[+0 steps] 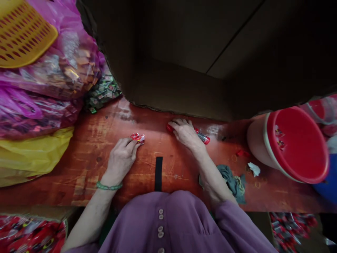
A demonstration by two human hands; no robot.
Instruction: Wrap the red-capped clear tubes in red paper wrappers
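Observation:
My left hand [123, 154], with a green bead bracelet [108, 186] at the wrist, pinches a few small shiny red-and-white wrappers [138, 137] just over the red tabletop. To the right, my right hand [184, 131] is curled over a red-capped tube [170, 128] lying on the table; most of the tube is hidden beneath the palm and fingers. A see-through tube with a red end [204, 137] sticks out past that wrist; whether it is the same piece I cannot tell. A black strip [158, 174] lies on the tabletop between my forearms.
A large open cardboard box [181, 84] stands at the back. Pink bags of wrappers [60, 77], a yellow basket [23, 35] and a yellow bag [34, 158] fill the left. At right are a red-lined bucket [302, 144], a dark cloth [233, 179] and white scrap [254, 169].

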